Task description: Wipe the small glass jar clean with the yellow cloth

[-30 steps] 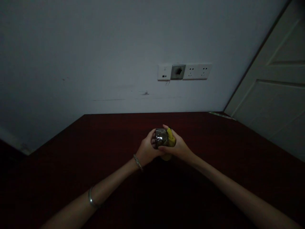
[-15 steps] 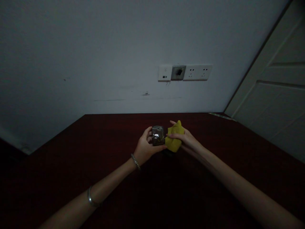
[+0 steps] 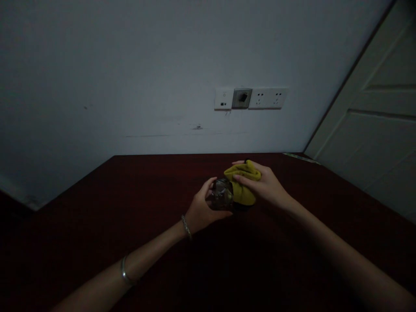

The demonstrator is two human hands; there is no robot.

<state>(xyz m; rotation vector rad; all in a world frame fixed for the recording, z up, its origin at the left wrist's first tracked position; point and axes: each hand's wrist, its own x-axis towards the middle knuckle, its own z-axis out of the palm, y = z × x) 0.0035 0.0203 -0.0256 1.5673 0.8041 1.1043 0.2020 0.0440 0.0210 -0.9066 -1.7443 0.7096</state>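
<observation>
Head view: left hand [image 3: 202,209] clasps a shiny, dark see-through rounded vessel [image 3: 222,196]; just right of it, right hand [image 3: 267,182] grips a folded yellow cloth [image 3: 244,195]. Tugging the cloth could twist the smooth vessel loose.

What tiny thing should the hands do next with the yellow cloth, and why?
Maybe the right hand should gently press the yellow cloth against the shiny container. The left hand holds the container, and the bunched cloth is right beside it, though it's too dark to tell if they touch.
</observation>
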